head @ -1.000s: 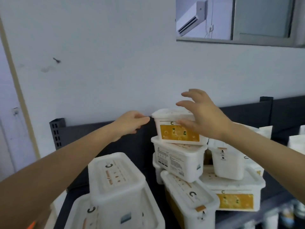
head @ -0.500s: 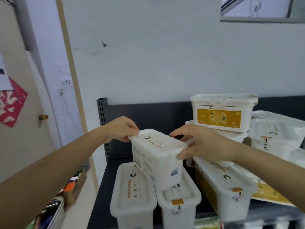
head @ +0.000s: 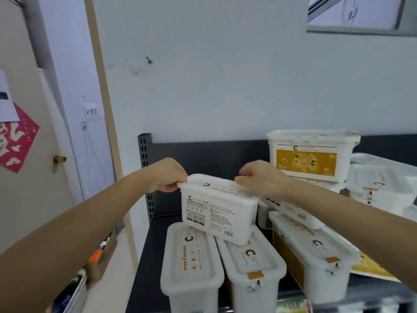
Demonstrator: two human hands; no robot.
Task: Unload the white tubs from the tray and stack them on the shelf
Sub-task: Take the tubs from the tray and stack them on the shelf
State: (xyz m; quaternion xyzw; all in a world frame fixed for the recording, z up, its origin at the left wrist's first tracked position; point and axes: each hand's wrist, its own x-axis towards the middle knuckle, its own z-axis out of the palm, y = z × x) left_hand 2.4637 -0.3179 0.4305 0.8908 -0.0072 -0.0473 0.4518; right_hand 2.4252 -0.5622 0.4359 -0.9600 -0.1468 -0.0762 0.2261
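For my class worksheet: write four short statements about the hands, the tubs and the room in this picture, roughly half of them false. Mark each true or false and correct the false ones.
1. The left hand and the right hand both grip one white tub at the ends of its lid. True.
2. The yellow-label tub lies at the bottom of its stack. False: it sits on top.
3. The gripped tub has no lid. False: its lid is on.
4. A red paper decoration hangs on the door at the left. True.
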